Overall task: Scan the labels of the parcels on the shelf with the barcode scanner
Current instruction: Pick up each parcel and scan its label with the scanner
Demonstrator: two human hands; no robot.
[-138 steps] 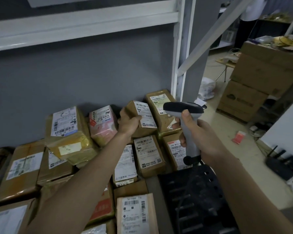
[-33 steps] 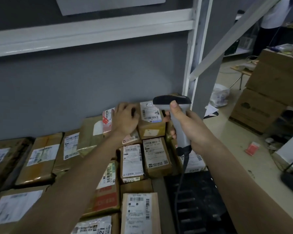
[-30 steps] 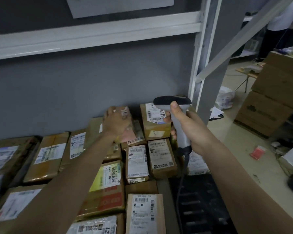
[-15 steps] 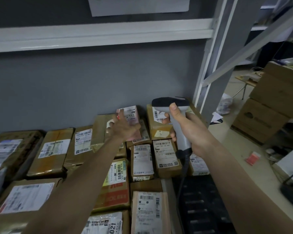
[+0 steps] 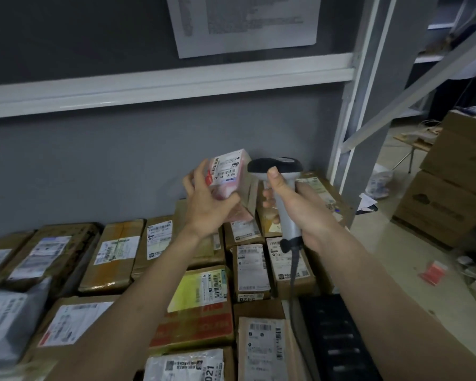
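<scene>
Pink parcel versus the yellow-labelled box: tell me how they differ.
The pink parcel is lifted off the stack, tilted, gripped by the left hand; the yellow-labelled box lies flat among the other parcels. The pink parcel looks smaller and pink-wrapped; the box is brown cardboard with red print. Both carry barcode labels.

A small pink parcel [image 5: 228,174] is held up by the left hand [image 5: 208,204], its white label turned toward the camera. At its 3 o'clock, just beside it, a barcode scanner [image 5: 282,193] is gripped by the right hand [image 5: 300,213], thumb laid on the dark head. At 6 o'clock, labelled brown parcels [image 5: 249,270] are laid on the shelf. At 12 o'clock a printed sheet [image 5: 245,20] is fixed to the grey wall.
</scene>
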